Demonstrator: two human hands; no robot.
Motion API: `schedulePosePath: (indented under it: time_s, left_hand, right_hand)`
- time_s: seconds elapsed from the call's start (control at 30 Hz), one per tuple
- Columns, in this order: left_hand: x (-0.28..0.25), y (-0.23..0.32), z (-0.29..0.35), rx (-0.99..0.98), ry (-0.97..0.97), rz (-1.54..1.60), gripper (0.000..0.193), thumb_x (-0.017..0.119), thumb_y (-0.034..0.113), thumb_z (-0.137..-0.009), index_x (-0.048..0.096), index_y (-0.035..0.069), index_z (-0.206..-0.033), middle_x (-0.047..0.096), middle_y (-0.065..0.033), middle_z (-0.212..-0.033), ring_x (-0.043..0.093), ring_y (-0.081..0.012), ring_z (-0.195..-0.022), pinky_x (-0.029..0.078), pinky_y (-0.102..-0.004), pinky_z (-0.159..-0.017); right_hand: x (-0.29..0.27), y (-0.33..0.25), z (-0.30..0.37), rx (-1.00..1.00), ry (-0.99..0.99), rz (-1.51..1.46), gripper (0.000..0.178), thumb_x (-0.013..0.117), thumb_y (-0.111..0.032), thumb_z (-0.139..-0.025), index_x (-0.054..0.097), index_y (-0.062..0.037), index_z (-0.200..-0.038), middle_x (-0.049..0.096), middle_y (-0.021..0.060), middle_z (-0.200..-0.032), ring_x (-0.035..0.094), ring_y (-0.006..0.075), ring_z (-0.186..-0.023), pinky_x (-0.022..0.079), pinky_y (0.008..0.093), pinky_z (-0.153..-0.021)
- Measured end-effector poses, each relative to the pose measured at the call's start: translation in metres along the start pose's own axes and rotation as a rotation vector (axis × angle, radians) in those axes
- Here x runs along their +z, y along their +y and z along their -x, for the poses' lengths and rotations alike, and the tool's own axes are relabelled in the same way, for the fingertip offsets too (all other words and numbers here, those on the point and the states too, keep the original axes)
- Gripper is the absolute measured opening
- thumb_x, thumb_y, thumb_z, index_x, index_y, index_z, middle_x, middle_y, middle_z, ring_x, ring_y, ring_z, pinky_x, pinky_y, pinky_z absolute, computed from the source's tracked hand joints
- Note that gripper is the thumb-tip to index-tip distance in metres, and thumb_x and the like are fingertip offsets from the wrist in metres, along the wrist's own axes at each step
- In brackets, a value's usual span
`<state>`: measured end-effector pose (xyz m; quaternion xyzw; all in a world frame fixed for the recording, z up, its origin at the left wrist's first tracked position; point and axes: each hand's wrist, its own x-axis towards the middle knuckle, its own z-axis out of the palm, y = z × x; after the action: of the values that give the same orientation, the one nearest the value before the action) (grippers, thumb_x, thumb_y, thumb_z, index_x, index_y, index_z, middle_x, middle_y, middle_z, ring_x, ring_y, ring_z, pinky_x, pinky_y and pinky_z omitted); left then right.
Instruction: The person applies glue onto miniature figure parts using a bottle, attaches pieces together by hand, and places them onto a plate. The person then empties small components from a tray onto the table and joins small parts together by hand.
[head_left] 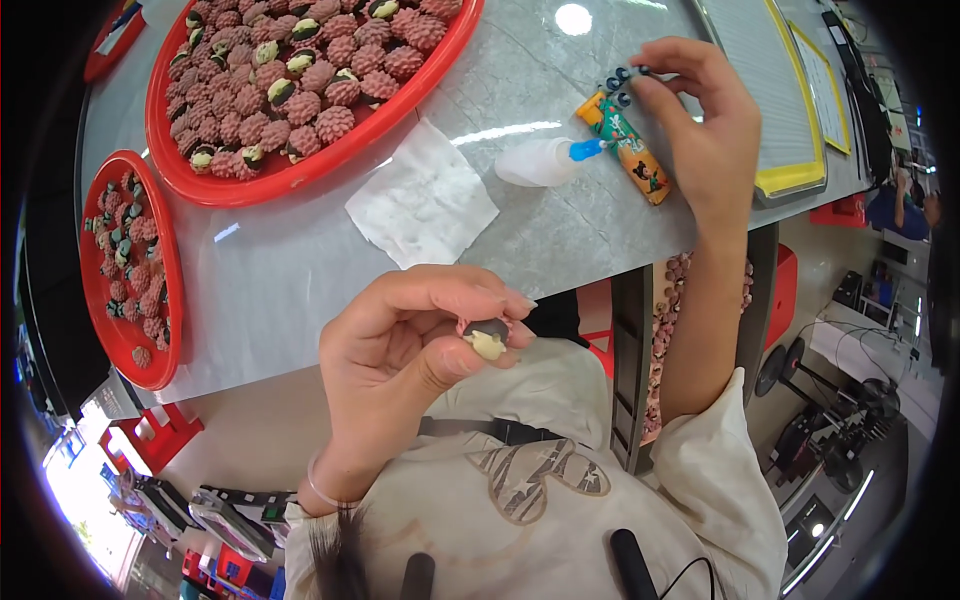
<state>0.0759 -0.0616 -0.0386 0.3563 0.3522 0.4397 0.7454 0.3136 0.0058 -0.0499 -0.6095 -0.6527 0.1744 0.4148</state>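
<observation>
Above my lap, my left hand (420,345) pinches a small figurine (487,338) between thumb and fingers. It is pink behind, with a dark grey top and a cream part in front. My right hand (700,120) reaches over the table at the upper right, thumb and index fingertip closing around a small dark piece (643,71). Several similar dark blue pieces (622,98) lie beside those fingertips. Under them is an orange and green tube (637,155). A white squeeze bottle (535,163) with a blue cap lies to its left.
A large red tray (300,185) holds many pink, cone-like pieces, some with dark and cream parts. A smaller red tray (172,300) with similar pieces stands at the left. White tissue (422,200) lies mid-table. At the right is a yellow-edged tray (790,180); an open drawer (672,330) below holds pink pieces.
</observation>
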Motion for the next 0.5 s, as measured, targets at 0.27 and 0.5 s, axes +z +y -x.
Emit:
schedulePosePath:
  time_s: [0.27,0.5]
  left_hand:
    - [-0.002,-0.002,-0.006,0.013,-0.051,0.089,0.033,0.067,0.025,-0.074,0.047,0.003,-0.089,0.051,-0.0154,-0.095,0.058,-0.0192,-0.071,0.048,-0.0213,-0.057]
    - [0.0,-0.004,-0.002,-0.027,-0.016,0.124,0.039,0.068,0.026,-0.072,0.046,0.003,-0.093,0.051,-0.0142,-0.095,0.058,-0.0187,-0.073,0.049,-0.0219,-0.059]
  right_hand:
    - [-0.026,-0.044,0.042,0.116,-0.182,-0.801,0.02,0.052,-0.007,-0.08,0.047,-0.0025,-0.099,0.047,0.0121,-0.095,0.042,0.0138,-0.078,0.036,0.019,-0.067]
    - [0.004,-0.064,0.067,0.169,-0.313,-0.892,0.021,0.06,-0.012,-0.079,0.049,-0.0016,-0.093,0.049,0.0158,-0.094,0.044,0.0124,-0.067,0.039,0.0184,-0.055]
